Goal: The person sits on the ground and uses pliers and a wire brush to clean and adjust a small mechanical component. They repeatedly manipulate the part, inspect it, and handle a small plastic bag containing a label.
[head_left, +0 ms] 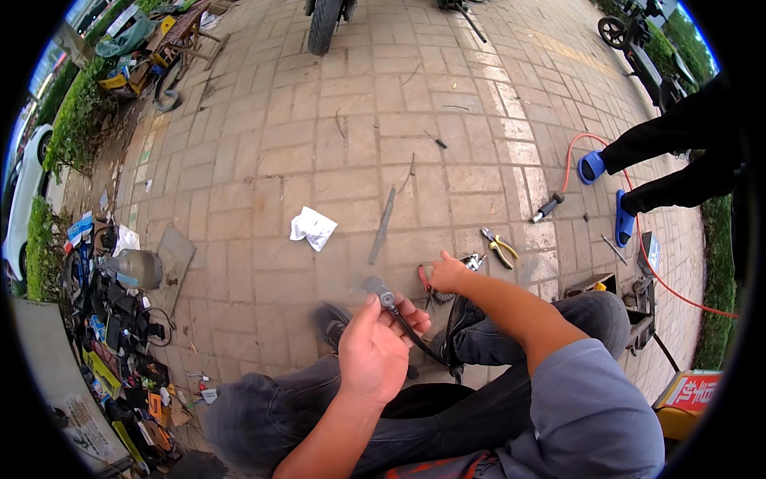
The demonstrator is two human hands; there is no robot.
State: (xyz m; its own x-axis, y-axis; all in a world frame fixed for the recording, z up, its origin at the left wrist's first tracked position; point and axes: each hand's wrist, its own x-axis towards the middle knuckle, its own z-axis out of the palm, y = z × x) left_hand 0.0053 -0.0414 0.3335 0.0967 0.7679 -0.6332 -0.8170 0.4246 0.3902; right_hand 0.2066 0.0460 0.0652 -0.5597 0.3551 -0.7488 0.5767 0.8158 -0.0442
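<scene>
My left hand [373, 355] is closed on a thick black cable with a rounded grey end piece [387, 299], pinched between thumb and fingers and held up in front of my knees. The cable curves down to the right, toward my lap. My right hand [449, 273] reaches low over the paving with fingers stretched out and nothing visible in them. Just below it lies a red-handled tool [423, 277], partly hidden by the hand. Beside the hand are a metal tool [474, 262] and a pair of yellow-and-black-handled pliers [501, 249].
A white packet [313, 228] and a grey strip [383, 223] lie on the brick paving. To the right, a red air hose [568, 160] runs past a person's blue slippers [591, 168]. Piled parts [120, 335] crowd the left; an open toolbox [638, 323] stands right of my knee.
</scene>
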